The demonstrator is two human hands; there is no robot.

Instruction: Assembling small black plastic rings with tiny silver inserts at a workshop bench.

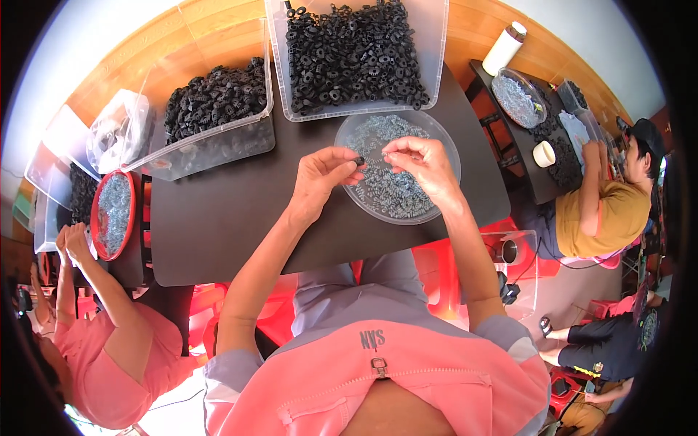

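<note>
Both my hands are raised over a round clear plastic bowl (352, 131) holding a heap of small silvery, spring-like pieces (396, 190). Between the thumb and fingers of my left hand (318, 178) is a small black plastic part (359, 160). My right hand (424, 166), a short way to the right, has thumb and forefinger pinched together. What they grip, if anything, is too small to make out. The fingertips of the two hands are apart. Below them, the bowl stands on a dark brown table (218, 225).
Beyond the bowl stands a clear bin (440, 58) of black ring-shaped parts (352, 62); left of it, another clear bin (211, 160) holds black parts. Co-workers sit left (123, 349) and right (607, 207). A red tray (133, 218) of silvery pieces lies left; a white bottle (504, 49) stands far right.
</note>
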